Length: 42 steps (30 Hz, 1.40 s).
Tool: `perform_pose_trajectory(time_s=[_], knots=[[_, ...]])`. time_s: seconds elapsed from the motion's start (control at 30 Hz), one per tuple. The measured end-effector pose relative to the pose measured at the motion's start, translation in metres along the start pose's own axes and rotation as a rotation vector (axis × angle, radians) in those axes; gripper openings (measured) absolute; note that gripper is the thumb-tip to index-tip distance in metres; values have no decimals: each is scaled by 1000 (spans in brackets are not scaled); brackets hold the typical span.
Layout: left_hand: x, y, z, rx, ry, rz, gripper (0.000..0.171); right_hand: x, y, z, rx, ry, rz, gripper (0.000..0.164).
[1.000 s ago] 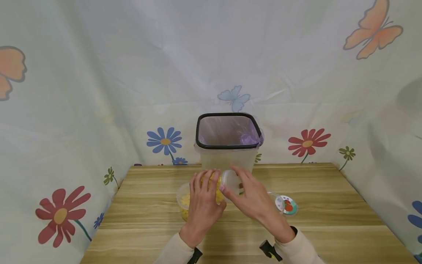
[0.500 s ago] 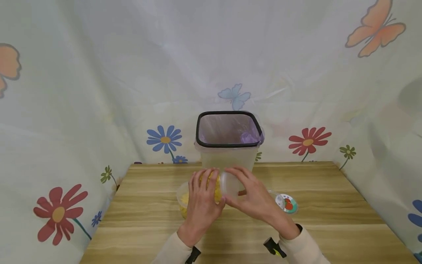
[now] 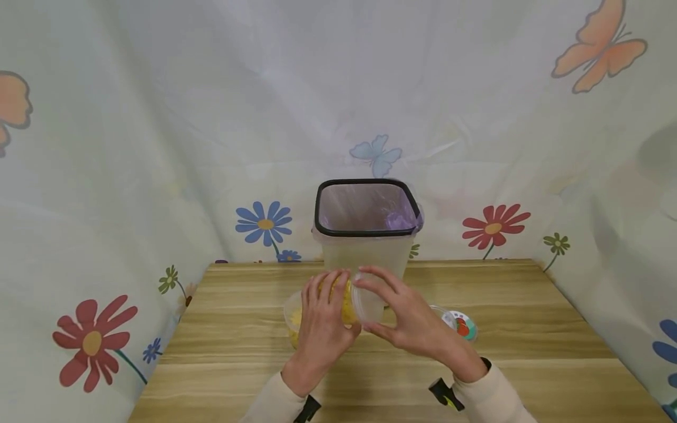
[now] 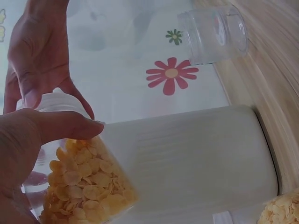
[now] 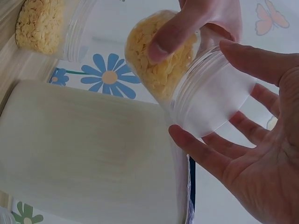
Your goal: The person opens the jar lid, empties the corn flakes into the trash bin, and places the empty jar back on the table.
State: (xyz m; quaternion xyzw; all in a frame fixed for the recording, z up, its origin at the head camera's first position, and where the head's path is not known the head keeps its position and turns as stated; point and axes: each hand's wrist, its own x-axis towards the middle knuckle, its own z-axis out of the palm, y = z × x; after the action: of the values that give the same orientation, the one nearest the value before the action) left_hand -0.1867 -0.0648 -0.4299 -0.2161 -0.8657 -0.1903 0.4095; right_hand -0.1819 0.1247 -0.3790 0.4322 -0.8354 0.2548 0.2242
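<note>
My left hand [image 3: 319,329] grips a clear plastic jar [image 4: 88,186] of yellow cornflakes, tipped sideways above the table. Its mouth end points right and carries a translucent white lid [image 5: 215,98]. My right hand [image 3: 420,320] holds this lid by the rim, thumb on one side and spread fingers round the other. In the left wrist view, the left thumb lies across the jar close to the lid. A second open jar [image 5: 42,28] of cornflakes stands on the table behind the left hand, partly hidden by it.
Straight ahead stands a translucent bin [image 3: 365,252] with a black rim and a purple bag inside. A clear jar without flakes [image 4: 215,35] is at the right, next to a round teal label [image 3: 465,329] with red print. Flower-printed sheeting [image 3: 264,117] surrounds the wooden table [image 3: 476,376].
My right hand has turned about the lid, its thumb lower and its wrist farther right and down. The left hand and its jar have hardly moved.
</note>
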Motion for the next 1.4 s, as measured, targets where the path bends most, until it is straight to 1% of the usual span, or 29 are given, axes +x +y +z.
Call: perform_pose_trajectory(time_s=[0.17, 0.3, 0.4, 0.47, 0.53, 0.6, 0.67, 0.73, 0.83, 0.93, 1.03, 1.13, 1.27, 1.4], knots=[[0, 0, 0, -17, -6, 1, 97, -2, 2, -1, -40, -31, -54, 77], [1, 1, -1, -24, -3, -2, 98, -4, 4, -2, -43, -40, -90, 82], [1, 1, -1, -32, -3, -9, 99, -3, 4, -1, -23, -25, -80, 85], [1, 1, -1, -39, -6, -15, 101, -2, 3, -1, -10, 2, -43, 87], [1, 1, -1, -37, -9, -20, 100, 0, 0, 0, -3, 47, 10, 86], [1, 1, 0, -31, -4, -21, 98, 1, -4, 0, -10, 88, 93, 83], [1, 1, 1, -18, 14, -12, 96, 3, -9, 0, 0, 112, 192, 80], [1, 1, 2, -4, 34, -2, 95, 5, -14, 0, 18, 107, 304, 78], [2, 3, 2, 14, 54, 12, 94, 8, -19, 2, 34, 67, 458, 80], [2, 4, 2, 22, 61, 18, 91, 11, -20, 4, 15, 30, 550, 83], [2, 5, 2, 26, 61, 21, 89, 12, -19, 7, -3, 21, 586, 81], [2, 5, 2, 30, 58, 22, 88, 12, -20, 8, 1, 32, 592, 77], [1, 5, 2, 29, 51, 20, 87, 11, -22, 8, 13, 50, 573, 74], [1, 6, 1, 25, 47, 15, 83, 9, -20, 7, 43, 63, 524, 72]])
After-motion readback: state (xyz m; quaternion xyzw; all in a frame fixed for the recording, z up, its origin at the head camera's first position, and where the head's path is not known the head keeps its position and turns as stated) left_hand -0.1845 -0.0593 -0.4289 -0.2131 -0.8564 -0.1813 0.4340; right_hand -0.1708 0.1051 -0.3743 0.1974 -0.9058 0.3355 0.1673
